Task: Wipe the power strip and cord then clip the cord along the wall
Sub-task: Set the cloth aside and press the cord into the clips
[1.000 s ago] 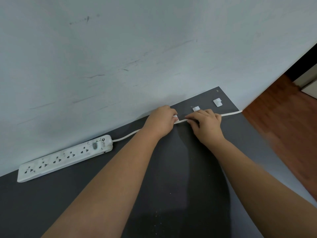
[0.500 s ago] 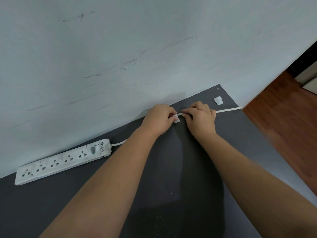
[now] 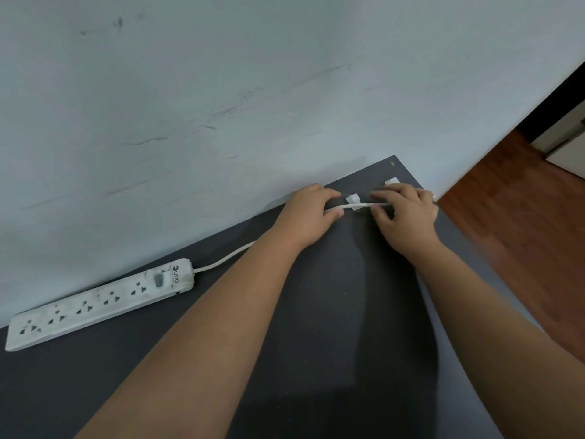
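Note:
A white, smudged power strip (image 3: pixel 101 304) lies on the dark grey surface (image 3: pixel 316 343) along the pale wall. Its white cord (image 3: pixel 221 263) runs right, passes under my left hand (image 3: pixel 308 217), and crosses a small white clip (image 3: pixel 354 202) stuck on the surface. My left hand pinches the cord just left of that clip. Just right of the clip, my right hand (image 3: pixel 406 217) pinches the same cord between thumb and fingers. A second white clip (image 3: pixel 392 181) shows partly behind my right hand's fingers near the surface's far corner.
The pale blue-grey wall (image 3: pixel 253 106) has scuff marks and meets the surface's back edge. The surface ends at the right, where a red-brown wooden floor (image 3: pixel 522 217) lies below. A dark doorframe and a light panel stand at the far right.
Both hands have slid right along the cord. The cord now lies stretched across the second clip between my hands, and my right hand covers part of the far clip.

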Demonstrator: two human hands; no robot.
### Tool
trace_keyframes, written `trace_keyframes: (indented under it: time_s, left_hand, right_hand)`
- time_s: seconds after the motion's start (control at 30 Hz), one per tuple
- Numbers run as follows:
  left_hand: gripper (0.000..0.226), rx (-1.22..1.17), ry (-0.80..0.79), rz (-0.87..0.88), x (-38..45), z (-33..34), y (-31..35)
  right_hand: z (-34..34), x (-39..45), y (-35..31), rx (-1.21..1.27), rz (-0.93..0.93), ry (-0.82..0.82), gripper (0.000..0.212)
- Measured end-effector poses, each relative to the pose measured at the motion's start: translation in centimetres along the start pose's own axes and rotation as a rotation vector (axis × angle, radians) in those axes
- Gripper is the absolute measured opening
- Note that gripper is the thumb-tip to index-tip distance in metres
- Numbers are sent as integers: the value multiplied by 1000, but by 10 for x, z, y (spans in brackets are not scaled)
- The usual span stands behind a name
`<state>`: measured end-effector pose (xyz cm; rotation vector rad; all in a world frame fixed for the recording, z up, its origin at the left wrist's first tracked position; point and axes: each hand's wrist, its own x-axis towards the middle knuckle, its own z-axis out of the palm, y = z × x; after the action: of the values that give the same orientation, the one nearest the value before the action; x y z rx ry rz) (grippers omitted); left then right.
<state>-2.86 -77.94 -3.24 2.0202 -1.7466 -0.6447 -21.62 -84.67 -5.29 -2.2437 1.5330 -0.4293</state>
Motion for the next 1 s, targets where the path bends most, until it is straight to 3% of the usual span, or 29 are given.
trace_keyframes:
  time_s: [0.1,0.4,0.63,0.83,1.0]
  left_hand:
    - [36,-21,20,-33,13,8,10]
    - [19,-40,-12,-94,40,15,27]
    - [20,192,-17,-59,41,23,39]
    - [12,507,-75,123,43,16,50]
    - [12,539,-25,168,42,26,40]
  right_hand:
    - [-2,5,9,-50,-56,-70,24]
    - [-1,11,15,86,-100,27,11]
    - [5,11,16,100,-101,79,11]
    - [7,11,18,79,-140,105,9]
    - [8,14,17,79,-149,119,10]
